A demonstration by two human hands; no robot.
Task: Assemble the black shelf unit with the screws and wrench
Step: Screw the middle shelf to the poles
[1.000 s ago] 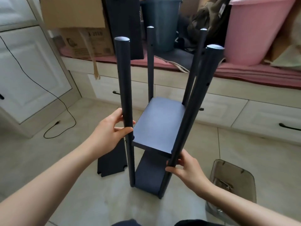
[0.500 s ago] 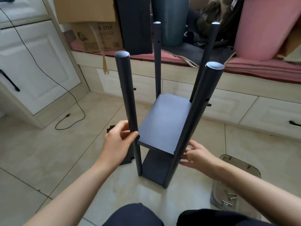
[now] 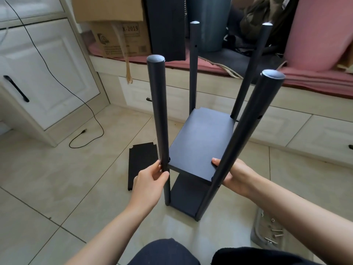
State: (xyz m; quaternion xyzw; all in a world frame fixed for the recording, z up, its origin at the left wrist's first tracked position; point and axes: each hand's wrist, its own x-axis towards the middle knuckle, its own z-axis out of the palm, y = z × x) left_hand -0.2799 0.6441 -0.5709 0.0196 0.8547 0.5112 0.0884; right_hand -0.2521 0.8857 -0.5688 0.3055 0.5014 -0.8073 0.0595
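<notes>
Partly built black shelf unit [image 3: 200,142], four round matte posts and two flat boards, standing upright on the beige tiled floor [image 3: 57,178]. Left hand [image 3: 149,185]: fingers and thumb curled round the near-left post [image 3: 159,119] at the upper board's corner. Right hand [image 3: 236,177]: wrapped about the near-right post [image 3: 242,138], thumb resting on the upper board [image 3: 198,144]. Loose silver screws [image 3: 275,233] lie in a clear tray [image 3: 257,232], near right.
</notes>
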